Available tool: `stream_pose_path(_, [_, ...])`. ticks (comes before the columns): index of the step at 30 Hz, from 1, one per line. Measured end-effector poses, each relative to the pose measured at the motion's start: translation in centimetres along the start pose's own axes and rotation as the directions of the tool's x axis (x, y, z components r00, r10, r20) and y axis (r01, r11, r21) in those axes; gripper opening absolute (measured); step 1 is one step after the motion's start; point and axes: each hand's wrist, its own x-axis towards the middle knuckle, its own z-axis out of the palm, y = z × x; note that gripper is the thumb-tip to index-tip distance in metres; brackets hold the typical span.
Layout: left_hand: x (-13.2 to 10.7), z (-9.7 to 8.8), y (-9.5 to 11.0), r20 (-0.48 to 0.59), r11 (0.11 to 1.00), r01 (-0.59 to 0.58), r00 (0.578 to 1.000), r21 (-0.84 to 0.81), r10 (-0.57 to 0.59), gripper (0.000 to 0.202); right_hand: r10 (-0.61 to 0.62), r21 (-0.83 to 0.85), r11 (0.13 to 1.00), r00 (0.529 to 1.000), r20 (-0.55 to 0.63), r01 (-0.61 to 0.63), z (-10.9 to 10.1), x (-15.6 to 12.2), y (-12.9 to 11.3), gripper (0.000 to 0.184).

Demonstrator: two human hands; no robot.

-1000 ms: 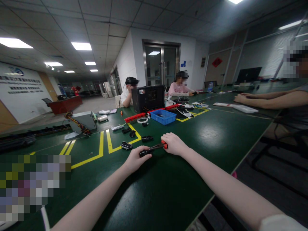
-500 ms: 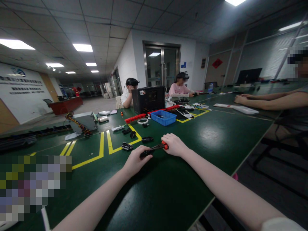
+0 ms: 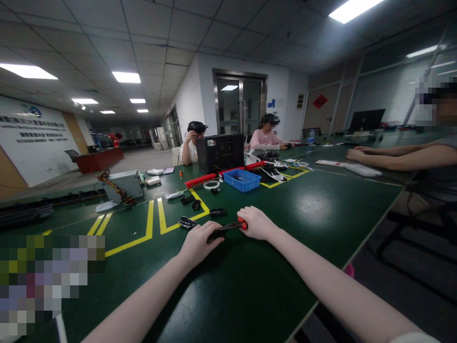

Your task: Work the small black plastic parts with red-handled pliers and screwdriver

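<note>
My right hand [image 3: 255, 223] is wrapped round the red handles of a pair of pliers [image 3: 233, 225]. The metal jaws point left and meet a small black part [image 3: 215, 233], which my left hand [image 3: 198, 244] grips between thumb and fingers. Most of that part is hidden by my fingers, so its kind cannot be made out. Just beyond my hands a black cylindrical piece [image 3: 217, 212] lies on the green table [image 3: 285, 271]. A black piece with light edges [image 3: 187, 222] rests near my left knuckles.
A blue bin [image 3: 243, 182] stands beyond my hands, near red strips [image 3: 200, 180] and a black case [image 3: 221, 152]. A metal box with coloured wires [image 3: 124, 186] sits at left. A white power strip [image 3: 348, 167] lies at right, near another person's arms [image 3: 392, 155].
My view has shifted slightly. Both hands keep their hold on the pliers and the black part. Across the table, a person's hand has risen towards their headset.
</note>
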Motion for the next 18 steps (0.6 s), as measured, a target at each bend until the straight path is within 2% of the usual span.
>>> stream_pose_path(6, [0.05, -0.65, 0.45, 0.089, 0.989, -0.020, 0.996, 0.144, 0.008, 0.028, -0.008, 0.007, 1.000, 1.000, 0.030, 0.008, -0.11, -0.01, -0.06, 0.010])
stream_pose_path(10, [0.09, -0.64, 0.85, 0.092, 0.959, 0.112, 0.986, 0.259, -0.140, 0.047, -0.020, 0.007, 1.000, 0.999, 0.050, 0.020, -0.12, -0.02, -0.07, 0.011])
stream_pose_path(13, [0.15, -0.63, 0.86, 0.143, 0.940, 0.187, 0.961, 0.286, -0.235, 0.038, -0.020, 0.019, 1.000, 0.999, 0.043, 0.019, -0.21, -0.05, -0.06, 0.011])
stream_pose_path(18, [0.18, -0.56, 0.57, 0.227, 0.950, 0.164, 0.947, 0.265, -0.227, 0.038, -0.040, 0.023, 0.999, 0.998, 0.038, 0.039, -0.33, -0.14, -0.10, 0.009])
